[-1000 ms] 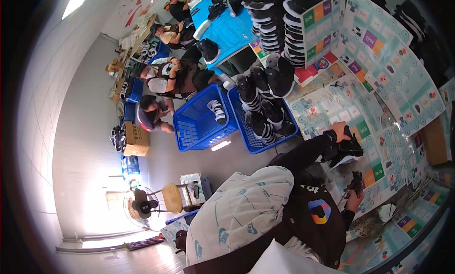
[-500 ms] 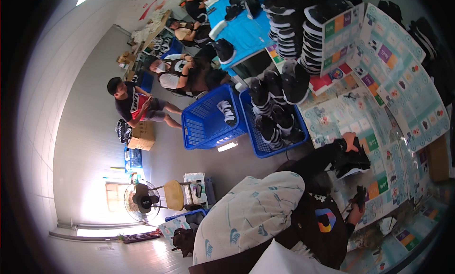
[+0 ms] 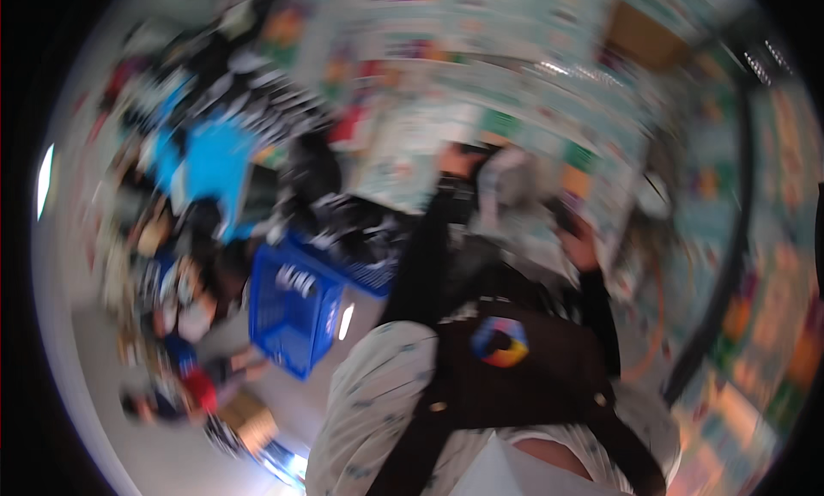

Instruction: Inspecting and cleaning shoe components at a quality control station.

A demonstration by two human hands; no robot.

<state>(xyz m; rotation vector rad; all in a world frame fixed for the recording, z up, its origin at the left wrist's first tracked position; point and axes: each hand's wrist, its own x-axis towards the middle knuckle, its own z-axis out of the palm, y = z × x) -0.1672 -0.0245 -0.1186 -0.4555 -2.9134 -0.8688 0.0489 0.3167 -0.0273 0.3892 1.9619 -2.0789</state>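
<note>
The view is badly blurred. Your left hand [image 3: 459, 160] reaches out at twelve o'clock, your right hand [image 3: 582, 249] at two o'clock, over the patterned floor mat [image 3: 412, 166]. You cannot tell how far either hand's fingers are open or what they hold. A blue crate [image 3: 292, 311] sits at nine o'clock.

Both dark-sleeved arms reach forward; hands (left [image 3: 459, 160], right [image 3: 582, 249]) too blurred to read.
</note>
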